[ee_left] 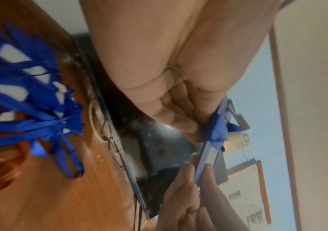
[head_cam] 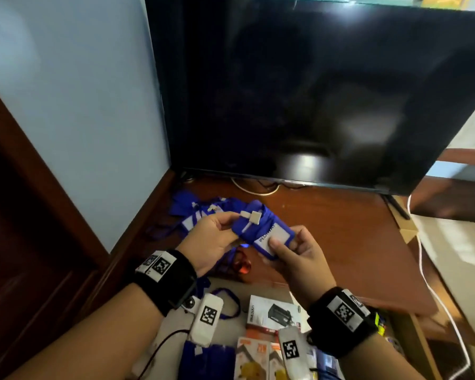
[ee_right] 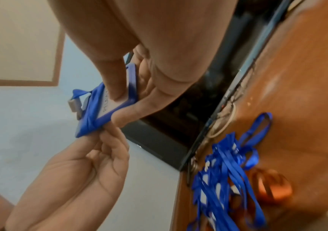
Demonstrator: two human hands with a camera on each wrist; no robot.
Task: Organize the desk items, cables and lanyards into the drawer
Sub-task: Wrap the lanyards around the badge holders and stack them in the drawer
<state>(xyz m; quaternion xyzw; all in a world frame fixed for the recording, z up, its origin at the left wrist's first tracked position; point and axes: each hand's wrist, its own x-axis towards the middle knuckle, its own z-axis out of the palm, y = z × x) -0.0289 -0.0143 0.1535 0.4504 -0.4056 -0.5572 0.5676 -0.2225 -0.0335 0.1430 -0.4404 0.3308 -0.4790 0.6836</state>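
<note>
I hold a blue badge holder [head_cam: 270, 238] above the desk, its blue lanyard strap [head_cam: 254, 223] wound round it and a white clip [head_cam: 252, 217] sticking out on top. My left hand [head_cam: 231, 224] pinches the wrapped strap end. My right hand [head_cam: 284, 246] pinches the card end, thumb on its white face. The right wrist view shows the badge holder [ee_right: 107, 107] between thumb and fingers. The left wrist view shows the badge holder [ee_left: 206, 164] edge-on. A pile of blue lanyards [head_cam: 192, 213] lies on the desk behind my hands. The open drawer [head_cam: 261, 289] is below.
A large dark screen [head_cam: 313, 91] stands at the back of the wooden desk [head_cam: 340, 229]. A red-orange tape roll [head_cam: 242, 266] lies near the desk's front edge. Small boxes [head_cam: 273, 314] and blue items fill the drawer. A white cable [head_cam: 428, 283] runs down the right side.
</note>
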